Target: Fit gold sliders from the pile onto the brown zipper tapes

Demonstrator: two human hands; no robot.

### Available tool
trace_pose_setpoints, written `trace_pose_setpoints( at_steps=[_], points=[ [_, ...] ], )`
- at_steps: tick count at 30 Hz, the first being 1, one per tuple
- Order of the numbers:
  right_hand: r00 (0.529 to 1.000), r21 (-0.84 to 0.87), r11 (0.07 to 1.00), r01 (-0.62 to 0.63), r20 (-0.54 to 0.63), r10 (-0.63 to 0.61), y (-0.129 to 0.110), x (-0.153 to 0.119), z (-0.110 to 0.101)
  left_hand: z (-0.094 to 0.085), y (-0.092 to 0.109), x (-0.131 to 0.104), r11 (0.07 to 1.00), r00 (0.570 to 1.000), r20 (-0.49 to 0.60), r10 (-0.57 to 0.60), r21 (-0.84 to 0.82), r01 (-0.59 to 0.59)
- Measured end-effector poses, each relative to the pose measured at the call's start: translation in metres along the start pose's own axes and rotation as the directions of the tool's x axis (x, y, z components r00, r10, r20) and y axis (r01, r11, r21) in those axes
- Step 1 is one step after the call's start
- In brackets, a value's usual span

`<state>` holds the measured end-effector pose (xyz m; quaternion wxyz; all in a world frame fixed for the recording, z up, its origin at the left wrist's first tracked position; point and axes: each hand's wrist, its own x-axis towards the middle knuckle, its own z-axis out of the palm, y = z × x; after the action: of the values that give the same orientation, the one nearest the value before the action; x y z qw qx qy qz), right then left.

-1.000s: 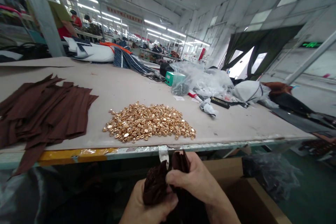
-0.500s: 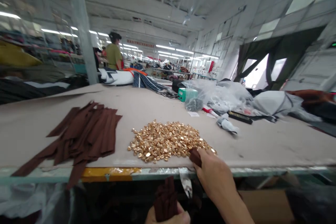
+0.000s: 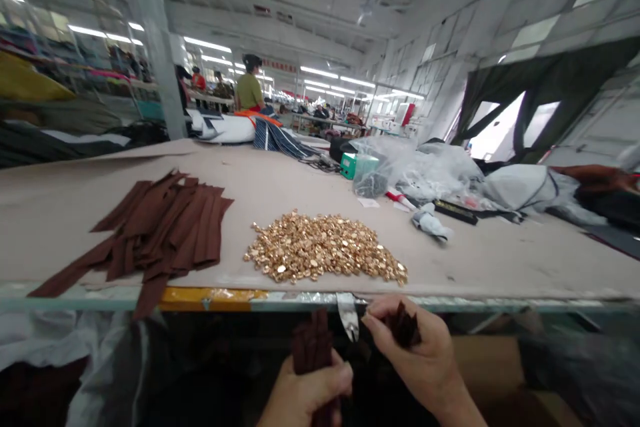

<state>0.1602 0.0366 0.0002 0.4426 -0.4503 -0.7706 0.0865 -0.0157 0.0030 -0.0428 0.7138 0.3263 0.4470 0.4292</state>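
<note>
My left hand (image 3: 313, 387) is closed around a bundle of dark brown fabric strips (image 3: 312, 345), held upright below the table's front edge. To its right my right hand (image 3: 423, 353) is closed, with dark brown fabric (image 3: 404, 325) bunched in its palm. Its thumb and forefinger pinch together; whether a small piece sits between those tips I cannot tell. Between the hands a pointed metal piece (image 3: 348, 315) hangs from the table edge. Just beyond lies a heap of small gold-coloured metal pieces (image 3: 325, 248). A pile of brown fabric strips (image 3: 170, 227) rests on the left.
The table (image 3: 480, 260) has a worn front edge with yellow tape (image 3: 210, 298). Further back are a green box (image 3: 356, 165), clear plastic bags (image 3: 425, 170), a black tray (image 3: 455, 211) and a crumpled grey cloth (image 3: 431, 221). A person in a green top (image 3: 249, 90) stands beyond.
My right hand has drawn back from the edge of the gold heap to below the table edge, beside the metal piece. The left hand has risen slightly with its bundle.
</note>
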Motion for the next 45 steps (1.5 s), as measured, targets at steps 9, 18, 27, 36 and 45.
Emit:
trace_pose_setpoints(
  at_steps=[9,18,27,36,45],
  points=[
    [0.963,0.029,0.966,0.256,0.077,-0.257,-0.013,-0.018,0.002,0.013,0.013,-0.014,0.992,0.993,-0.090,-0.080,-0.109,0.070],
    [0.951,0.007,0.967,0.256,0.179,-0.253,-0.009,-0.021,-0.001,0.014,0.013,-0.016,0.993,0.997,-0.062,-0.056,-0.111,0.048],
    [0.905,0.321,0.847,-0.424,0.156,0.395,-0.022,-0.009,0.008,0.012,0.015,-0.015,0.984,0.993,-0.035,-0.115,-0.141,0.109],
    [0.773,0.486,0.603,-0.632,0.438,0.458,-0.041,-0.024,0.009,0.022,0.018,-0.015,0.989,0.993,0.097,-0.062,-0.125,0.074],
    [0.744,0.660,0.378,-0.650,0.451,0.493,-0.035,-0.026,0.009,0.025,0.020,-0.022,0.983,0.997,-0.015,-0.076,-0.171,0.073]
  ],
)
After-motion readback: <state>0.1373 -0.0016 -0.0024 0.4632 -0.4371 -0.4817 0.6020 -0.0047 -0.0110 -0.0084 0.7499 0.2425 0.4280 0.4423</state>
